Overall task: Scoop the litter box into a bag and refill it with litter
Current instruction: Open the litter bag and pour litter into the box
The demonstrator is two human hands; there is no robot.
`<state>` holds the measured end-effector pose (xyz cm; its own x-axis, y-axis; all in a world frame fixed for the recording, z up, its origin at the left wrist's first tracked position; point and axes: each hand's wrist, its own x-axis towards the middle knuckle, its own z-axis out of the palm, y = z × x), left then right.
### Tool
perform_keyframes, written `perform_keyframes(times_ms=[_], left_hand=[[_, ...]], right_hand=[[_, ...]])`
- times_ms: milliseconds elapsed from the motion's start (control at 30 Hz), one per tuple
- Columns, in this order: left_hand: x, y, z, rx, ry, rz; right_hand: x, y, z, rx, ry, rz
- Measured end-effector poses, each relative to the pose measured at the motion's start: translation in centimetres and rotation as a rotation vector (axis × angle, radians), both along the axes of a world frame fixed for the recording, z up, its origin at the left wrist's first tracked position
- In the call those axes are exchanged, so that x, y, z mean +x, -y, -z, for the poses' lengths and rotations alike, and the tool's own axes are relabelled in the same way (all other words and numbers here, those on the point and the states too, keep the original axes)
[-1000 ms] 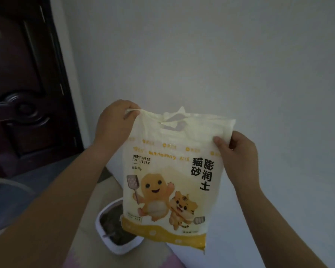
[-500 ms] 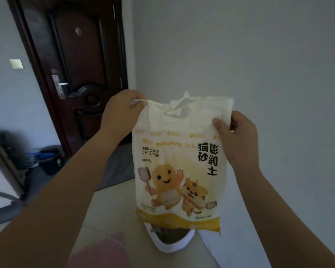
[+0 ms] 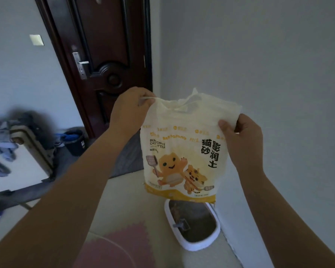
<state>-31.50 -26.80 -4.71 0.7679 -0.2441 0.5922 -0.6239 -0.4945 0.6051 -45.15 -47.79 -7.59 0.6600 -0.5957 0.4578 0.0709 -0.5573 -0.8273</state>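
Litter bag (image 3: 182, 151): hung above the litter box (image 3: 199, 247) — hiding its far rim.
Left hand (image 3: 129, 111): gripped the bag's top corner.
Right hand (image 3: 242, 140): pinched the opposite corner.
Scoop (image 3: 181, 225): grey, blurred — lay inside the box.

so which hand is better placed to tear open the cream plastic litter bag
Probably the left hand: it pinches a thin strip at a top corner of the cream plastic litter bag, while the right hand grips the other corner.
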Motion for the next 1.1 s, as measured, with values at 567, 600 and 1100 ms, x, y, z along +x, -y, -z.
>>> perform_keyframes(times_ms=[567,600,1100], left_hand=[[21.7,-2.1,3.7,0.080,-0.172,-0.226],[22.8,-2.6,4.0,0.074,-0.183,-0.238],[52.4,-1.3,5.4,0.128,-0.097,-0.022]], right_hand=[[26.6,0.6,2.4,0.062,-0.039,-0.244],[28.0,0.1,2.7,0.067,-0.042,-0.258],[53.0,-0.7,5.4,0.043,-0.104,0.000]])
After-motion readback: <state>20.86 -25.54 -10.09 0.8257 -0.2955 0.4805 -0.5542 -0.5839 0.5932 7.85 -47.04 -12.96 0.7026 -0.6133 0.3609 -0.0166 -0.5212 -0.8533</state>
